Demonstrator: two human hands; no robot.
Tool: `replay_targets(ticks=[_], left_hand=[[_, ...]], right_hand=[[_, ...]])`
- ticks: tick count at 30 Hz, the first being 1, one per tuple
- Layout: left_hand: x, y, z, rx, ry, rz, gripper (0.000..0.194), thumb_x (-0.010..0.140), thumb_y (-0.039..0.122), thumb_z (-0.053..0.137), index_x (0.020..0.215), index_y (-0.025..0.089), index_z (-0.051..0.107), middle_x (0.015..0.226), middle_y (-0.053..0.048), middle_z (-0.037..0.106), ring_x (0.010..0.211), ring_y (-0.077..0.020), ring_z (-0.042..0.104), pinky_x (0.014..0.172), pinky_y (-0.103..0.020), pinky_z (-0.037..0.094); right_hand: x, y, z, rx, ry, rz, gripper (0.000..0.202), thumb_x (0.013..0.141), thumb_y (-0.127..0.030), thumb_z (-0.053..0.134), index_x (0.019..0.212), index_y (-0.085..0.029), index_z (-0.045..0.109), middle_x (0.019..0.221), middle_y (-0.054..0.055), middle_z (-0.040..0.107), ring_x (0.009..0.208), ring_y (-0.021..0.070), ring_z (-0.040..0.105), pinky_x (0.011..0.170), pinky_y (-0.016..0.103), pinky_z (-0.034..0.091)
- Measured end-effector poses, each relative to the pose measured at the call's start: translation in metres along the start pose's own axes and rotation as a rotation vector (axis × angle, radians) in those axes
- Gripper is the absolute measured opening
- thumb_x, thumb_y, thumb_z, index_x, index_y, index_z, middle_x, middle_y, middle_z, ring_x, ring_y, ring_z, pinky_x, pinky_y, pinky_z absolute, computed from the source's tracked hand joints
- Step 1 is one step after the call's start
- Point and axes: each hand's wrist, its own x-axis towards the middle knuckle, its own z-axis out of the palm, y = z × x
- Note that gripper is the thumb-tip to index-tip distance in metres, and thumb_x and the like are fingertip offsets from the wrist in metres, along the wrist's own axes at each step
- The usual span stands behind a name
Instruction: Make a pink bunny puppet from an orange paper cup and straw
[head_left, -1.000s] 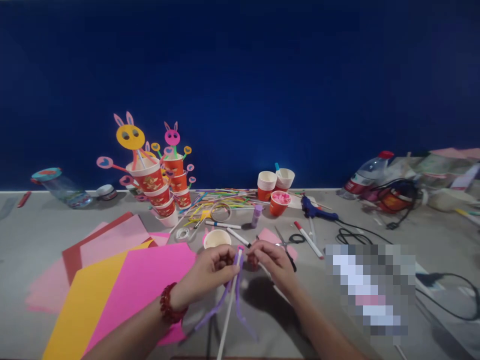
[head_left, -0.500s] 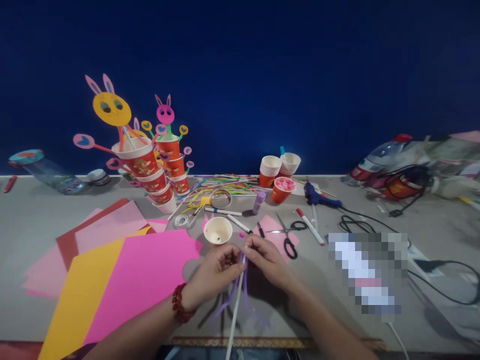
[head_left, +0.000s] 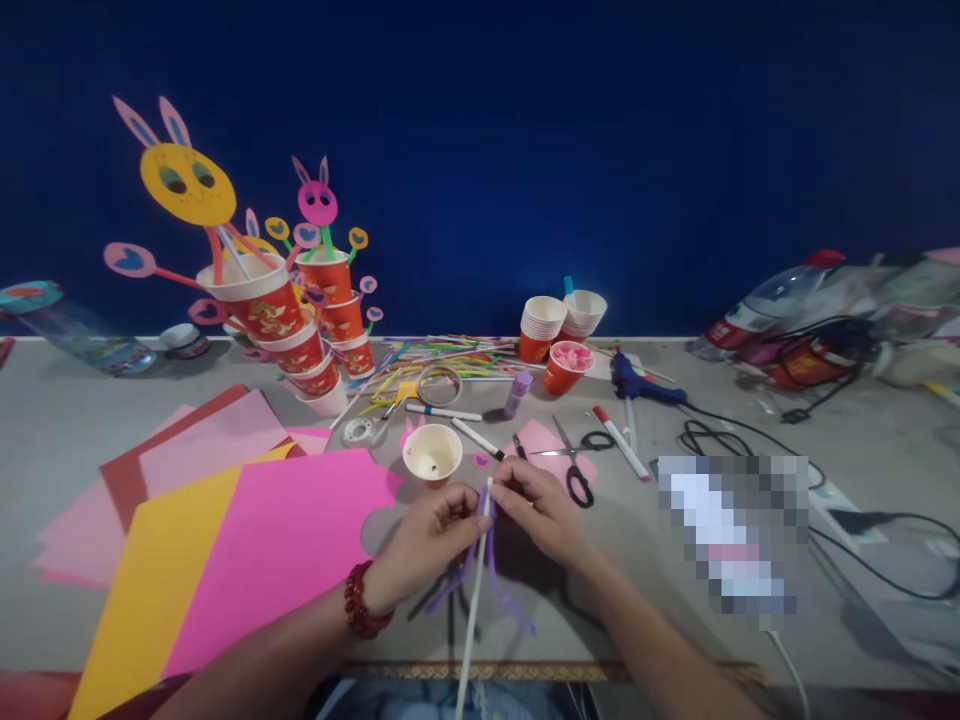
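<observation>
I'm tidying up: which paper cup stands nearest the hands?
The cream-lined cup just beyond the left hand; the others stand farther back, toward the blue wall.

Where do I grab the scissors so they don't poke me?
Best by the black handle loops of the scissors, I think, coming from the near right side. They lie with the blades spread open and pointing away, toward the far left.

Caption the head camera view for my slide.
Left hand and right hand hold a white stick with purple strips above a table.
</observation>
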Motion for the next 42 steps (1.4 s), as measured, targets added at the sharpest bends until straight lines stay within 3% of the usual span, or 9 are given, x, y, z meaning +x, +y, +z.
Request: replay_targets(ticks=[6,14,19,27,34,39,42], left_hand=[[-0.001,0.000,0.002,0.032,0.033,0.011,0.023,0.086,0.037,0.063,0.075,0.018,0.057,0.069,0.003,0.048,0.066,-0.0124,0.042,0.062,-0.024,0.034],[0.000,0.002,0.004,-0.055,0.041,-0.038,0.027,0.082,0.043,0.070,0.079,0.016,0.066,0.071,0.001,0.058,0.067,-0.0126,0.051,0.064,-0.024,0.041],[0.000,0.000,0.006,-0.216,-0.047,-0.173,0.037,0.083,0.051,0.070,0.087,0.015,0.068,0.071,-0.001,0.065,0.054,-0.0099,0.054,0.052,-0.021,0.044],[-0.001,-0.002,0.005,-0.136,-0.140,-0.203,0.036,0.081,0.050,0.073,0.087,0.015,0.070,0.074,-0.003,0.071,0.053,-0.0090,0.056,0.049,-0.019,0.042],[-0.003,0.003,0.007,-0.235,-0.264,-0.218,0.032,0.078,0.045,0.078,0.080,0.014,0.069,0.072,-0.003,0.068,0.064,-0.0130,0.063,0.065,-0.024,0.051],[-0.005,0.013,0.006,-0.332,-0.279,-0.176,0.038,0.078,0.045,0.077,0.099,0.015,0.069,0.087,-0.005,0.068,0.069,-0.0141,0.065,0.066,-0.024,0.052],[-0.006,0.016,0.007,-0.250,-0.269,-0.172,0.035,0.084,0.048,0.071,0.095,0.015,0.066,0.076,-0.003,0.066,0.063,-0.0126,0.063,0.062,-0.024,0.052]], right_hand=[[0.000,0.000,0.005,0.208,-0.068,0.094,0.040,0.084,-0.058,0.069,0.083,-0.021,0.053,0.069,-0.005,0.046,0.060,0.0110,0.043,0.056,0.023,0.036],[-0.001,0.004,0.007,0.291,-0.027,0.113,0.039,0.082,-0.053,0.075,0.078,-0.021,0.052,0.063,-0.007,0.044,0.054,0.0093,0.040,0.050,0.021,0.032],[0.001,0.008,0.010,0.358,0.007,0.163,0.039,0.081,-0.053,0.075,0.080,-0.022,0.052,0.059,-0.008,0.045,0.050,0.0091,0.043,0.047,0.021,0.034],[0.002,0.004,0.007,0.368,0.098,0.171,0.037,0.080,-0.050,0.077,0.080,-0.021,0.054,0.060,-0.007,0.049,0.049,0.0084,0.046,0.046,0.020,0.037],[0.003,0.006,0.001,0.458,0.256,0.130,0.033,0.082,-0.046,0.076,0.084,-0.021,0.055,0.056,-0.009,0.050,0.045,0.0076,0.045,0.043,0.018,0.036],[0.000,-0.001,-0.002,0.489,0.219,0.099,0.032,0.084,-0.046,0.075,0.084,-0.021,0.055,0.057,-0.008,0.051,0.045,0.0074,0.046,0.044,0.018,0.037],[-0.001,-0.003,-0.001,0.506,0.200,0.093,0.032,0.084,-0.048,0.074,0.089,-0.022,0.055,0.060,-0.008,0.051,0.047,0.0081,0.047,0.045,0.019,0.038]])
